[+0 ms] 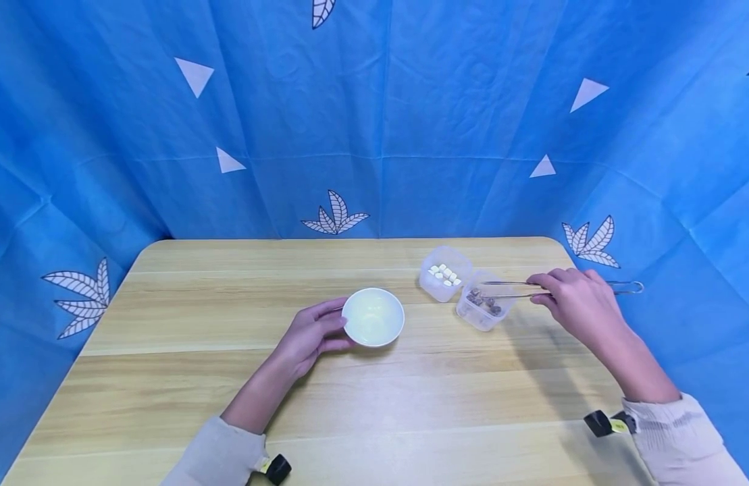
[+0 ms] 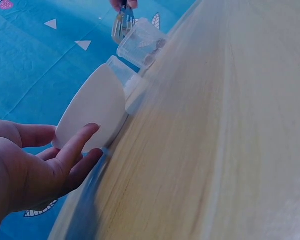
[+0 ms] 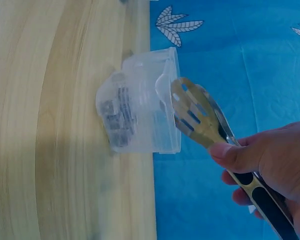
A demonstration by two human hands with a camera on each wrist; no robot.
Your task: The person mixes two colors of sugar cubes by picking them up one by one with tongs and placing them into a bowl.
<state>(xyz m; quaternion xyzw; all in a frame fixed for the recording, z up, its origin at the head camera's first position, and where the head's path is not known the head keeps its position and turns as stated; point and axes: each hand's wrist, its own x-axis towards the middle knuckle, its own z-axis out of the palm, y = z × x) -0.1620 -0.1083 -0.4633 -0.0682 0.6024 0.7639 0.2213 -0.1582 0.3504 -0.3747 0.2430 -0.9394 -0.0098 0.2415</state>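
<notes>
My left hand (image 1: 316,332) holds a small white bowl (image 1: 374,317) by its left side, thumb at the rim. In the left wrist view the fingers lie against the outside of the bowl (image 2: 97,107). With my right hand (image 1: 577,300) I grip metal tongs (image 3: 200,112) with dark handle inlays. The slotted tong heads point at the mouth of a clear plastic container (image 3: 150,100) that holds dark brownish pieces (image 1: 483,302). In the head view the tongs overlap this container from the right.
Just behind and left of that container, a second clear container (image 1: 431,287) holds several white pieces (image 1: 445,275). Everything stands on a light wood table (image 1: 228,297). A blue patterned cloth (image 1: 325,101) hangs at the back and sides.
</notes>
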